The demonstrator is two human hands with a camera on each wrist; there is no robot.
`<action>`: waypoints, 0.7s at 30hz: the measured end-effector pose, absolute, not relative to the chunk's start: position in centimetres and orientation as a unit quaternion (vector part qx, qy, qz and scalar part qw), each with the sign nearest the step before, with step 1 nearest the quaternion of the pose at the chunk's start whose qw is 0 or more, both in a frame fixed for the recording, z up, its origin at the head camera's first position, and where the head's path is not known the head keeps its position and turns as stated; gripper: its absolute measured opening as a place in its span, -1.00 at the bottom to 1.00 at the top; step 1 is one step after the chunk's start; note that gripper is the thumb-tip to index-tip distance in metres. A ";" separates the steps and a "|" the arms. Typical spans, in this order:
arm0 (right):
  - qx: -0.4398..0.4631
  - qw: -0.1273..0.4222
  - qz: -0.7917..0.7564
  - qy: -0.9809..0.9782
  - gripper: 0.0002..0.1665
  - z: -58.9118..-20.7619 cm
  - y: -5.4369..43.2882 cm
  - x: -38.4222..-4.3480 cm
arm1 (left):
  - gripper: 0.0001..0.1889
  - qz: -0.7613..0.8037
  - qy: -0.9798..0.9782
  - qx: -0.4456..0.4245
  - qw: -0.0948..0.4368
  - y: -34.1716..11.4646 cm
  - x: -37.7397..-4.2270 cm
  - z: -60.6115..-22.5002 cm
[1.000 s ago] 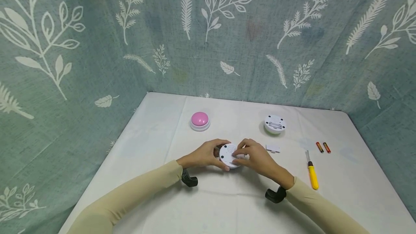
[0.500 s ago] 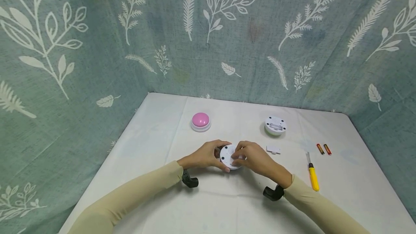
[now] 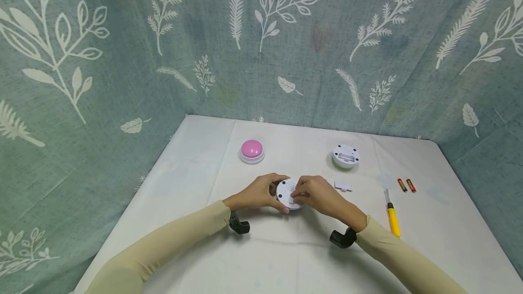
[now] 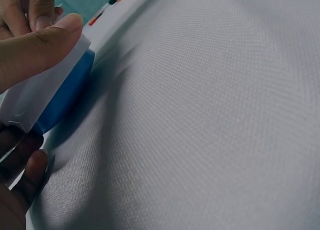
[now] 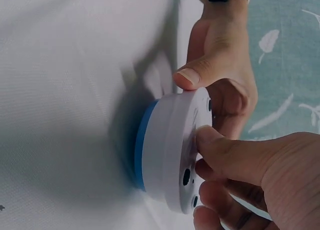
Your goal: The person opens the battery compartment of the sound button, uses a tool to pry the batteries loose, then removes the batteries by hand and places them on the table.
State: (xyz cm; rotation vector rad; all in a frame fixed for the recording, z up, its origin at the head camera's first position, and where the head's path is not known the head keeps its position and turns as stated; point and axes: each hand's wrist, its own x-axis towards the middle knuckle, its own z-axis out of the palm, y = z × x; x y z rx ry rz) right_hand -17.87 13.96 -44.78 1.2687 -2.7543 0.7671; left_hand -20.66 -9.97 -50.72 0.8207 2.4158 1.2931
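Note:
An upturned push button (image 3: 283,189) with a round white base and a blue dome is between my hands, mid-table in the head view. Its underside shows dark feet and small holes. My left hand (image 3: 260,193) grips the rim, thumb on the near side. The blue dome (image 4: 71,90) faces down in the left wrist view. My right hand (image 3: 320,197) has its thumb and fingertips bunched against the underside. In the right wrist view the right thumb (image 5: 212,140) presses on the base; what lies under the fingertips is hidden.
A pink push button (image 3: 251,149) stands at the back. An upturned button (image 3: 340,154) with an open battery bay and green dome lies back right, a white cover (image 3: 343,186) before it. Right are two batteries (image 3: 402,185) and a yellow-handled screwdriver (image 3: 393,219). A patterned curtain (image 3: 286,67) hangs behind.
My right thumb and forefinger have drawn together on the base, and the right hand has shifted slightly. The left hand keeps its grip in place. Other objects stay put.

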 end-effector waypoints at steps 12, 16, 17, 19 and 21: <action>0.387 -0.003 0.238 -0.891 -0.84 -44.7 13.6 -17.6 | 0.03 0.448 0.837 0.284 0.135 -9.8 -20.6 -50.4; 0.376 -0.003 0.214 -0.902 -0.84 -44.6 13.3 -17.2 | 0.04 0.448 0.838 0.282 0.132 -9.8 -20.6 -50.4; 0.379 0.004 0.203 -0.903 -0.84 -44.6 13.2 -17.1 | 0.04 0.449 0.838 0.281 0.131 -9.8 -20.6 -50.4; 0.393 0.022 0.178 -0.902 -0.88 -44.6 13.1 -16.9 | 0.04 0.453 0.837 0.276 0.132 -9.8 -20.6 -50.4; 0.414 0.045 0.154 -0.896 -0.92 -44.7 13.0 -16.7 | 0.03 0.461 0.834 0.272 0.134 -9.8 -20.5 -50.5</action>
